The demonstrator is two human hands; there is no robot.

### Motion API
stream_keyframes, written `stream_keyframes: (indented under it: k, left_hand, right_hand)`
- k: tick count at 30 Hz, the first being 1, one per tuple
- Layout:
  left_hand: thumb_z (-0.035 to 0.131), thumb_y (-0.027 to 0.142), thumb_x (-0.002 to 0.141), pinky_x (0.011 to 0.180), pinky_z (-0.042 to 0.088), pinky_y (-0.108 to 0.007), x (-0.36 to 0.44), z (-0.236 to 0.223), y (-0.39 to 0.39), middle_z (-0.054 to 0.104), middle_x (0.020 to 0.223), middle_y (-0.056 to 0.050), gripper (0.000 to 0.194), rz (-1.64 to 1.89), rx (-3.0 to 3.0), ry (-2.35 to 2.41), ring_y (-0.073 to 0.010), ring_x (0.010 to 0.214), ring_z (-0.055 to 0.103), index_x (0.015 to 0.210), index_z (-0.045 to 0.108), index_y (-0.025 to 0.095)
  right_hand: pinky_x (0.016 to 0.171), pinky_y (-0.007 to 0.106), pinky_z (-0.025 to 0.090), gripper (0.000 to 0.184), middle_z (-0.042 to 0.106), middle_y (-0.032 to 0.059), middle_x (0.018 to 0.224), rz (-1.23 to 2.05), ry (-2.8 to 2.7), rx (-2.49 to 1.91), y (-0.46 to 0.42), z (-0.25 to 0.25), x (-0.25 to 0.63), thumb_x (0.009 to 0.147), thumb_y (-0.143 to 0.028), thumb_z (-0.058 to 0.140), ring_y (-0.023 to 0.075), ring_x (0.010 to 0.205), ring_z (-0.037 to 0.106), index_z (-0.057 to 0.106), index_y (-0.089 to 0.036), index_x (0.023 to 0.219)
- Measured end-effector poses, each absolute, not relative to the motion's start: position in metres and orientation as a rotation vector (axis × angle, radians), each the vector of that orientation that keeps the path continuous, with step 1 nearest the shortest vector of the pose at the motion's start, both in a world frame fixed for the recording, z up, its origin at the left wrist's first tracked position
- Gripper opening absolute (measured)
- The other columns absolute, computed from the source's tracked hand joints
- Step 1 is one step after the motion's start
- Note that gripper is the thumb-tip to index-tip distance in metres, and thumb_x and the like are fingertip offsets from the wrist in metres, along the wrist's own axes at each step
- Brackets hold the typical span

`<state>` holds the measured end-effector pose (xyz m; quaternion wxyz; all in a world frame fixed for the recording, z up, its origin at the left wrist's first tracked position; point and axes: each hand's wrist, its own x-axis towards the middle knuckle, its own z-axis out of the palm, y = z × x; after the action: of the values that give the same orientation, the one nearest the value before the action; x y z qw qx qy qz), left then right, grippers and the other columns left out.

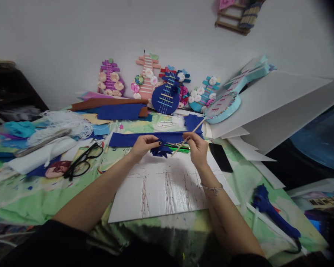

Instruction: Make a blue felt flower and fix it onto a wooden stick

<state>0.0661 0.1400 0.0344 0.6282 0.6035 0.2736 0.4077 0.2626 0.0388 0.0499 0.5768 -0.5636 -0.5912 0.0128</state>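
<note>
My left hand (146,145) pinches a dark blue paper flower (160,151) with pointed petals, above the white board (156,196). Between the thumb and fingers of my right hand (197,146) is a thin wooden stick (198,125), slanted so that its lower end is close to the flower. Behind both hands lies a long dark blue paper strip (125,139). A green-handled tool (180,150) rests just past the flower, partly hidden by it and my right hand.
A blue glue gun (275,215) lies at the right, near a black phone (221,157). Black-framed glasses (85,161) and white shredded paper (69,124) are on the left. Decorated paper instruments, among them a dark blue lute (164,98), lean on the wall. Large white sheets (269,107) jut out at right.
</note>
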Motion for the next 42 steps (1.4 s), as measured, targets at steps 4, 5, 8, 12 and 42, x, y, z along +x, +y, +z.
stream_keyframes:
  k: [4,5,8,12,42]
  left_hand:
    - [0.085,0.032,0.051,0.057,0.047,-0.025,0.066,0.037,0.139,0.068,0.065,-0.004,0.031,0.935,1.366,0.657,-0.0131,0.057,0.059,0.071,0.071,0.013]
    - [0.085,0.032,0.051,0.059,0.047,-0.025,0.066,0.037,0.138,0.069,0.068,-0.004,0.031,0.930,1.364,0.666,-0.0132,0.059,0.060,0.073,0.072,0.013]
    - [0.083,0.032,0.055,0.064,0.048,-0.026,0.066,0.037,0.138,0.071,0.074,-0.006,0.032,0.904,1.389,0.664,-0.0140,0.064,0.062,0.079,0.074,0.013]
    - [0.080,0.030,0.058,0.069,0.049,-0.027,0.065,0.037,0.138,0.072,0.075,-0.006,0.029,0.886,1.420,0.636,-0.0149,0.067,0.063,0.081,0.074,0.012]
    - [0.079,0.031,0.058,0.059,0.045,-0.024,0.068,0.036,0.133,0.071,0.069,-0.005,0.026,0.890,1.330,0.659,-0.0129,0.059,0.059,0.076,0.076,0.013]
  right_hand:
    - [0.072,0.030,0.046,0.027,0.063,0.0040,0.077,-0.043,-1.567,-1.344,0.035,0.057,0.258,0.083,-0.011,0.037,0.0176,0.072,0.061,0.061,-0.019,0.093]
    - [0.072,0.029,0.045,0.031,0.062,0.0045,0.080,-0.040,-1.646,-1.339,0.034,0.057,0.256,0.081,-0.008,0.035,0.0172,0.073,0.060,0.059,-0.018,0.098]
    - [0.071,0.027,0.043,0.045,0.065,0.0044,0.094,0.013,-1.855,-1.409,0.032,0.060,0.249,0.080,-0.004,0.032,0.0166,0.077,0.060,0.049,-0.022,0.118]
    - [0.064,0.025,0.039,0.037,0.070,0.0020,0.092,0.015,-1.951,-1.638,0.028,0.064,0.244,0.088,-0.013,0.037,0.0177,0.074,0.062,0.046,-0.023,0.122]
    - [0.063,0.026,0.037,0.025,0.072,0.0044,0.083,-0.339,-1.897,-1.765,0.032,0.049,0.239,0.086,-0.016,0.044,0.0173,0.075,0.064,0.067,-0.019,0.094]
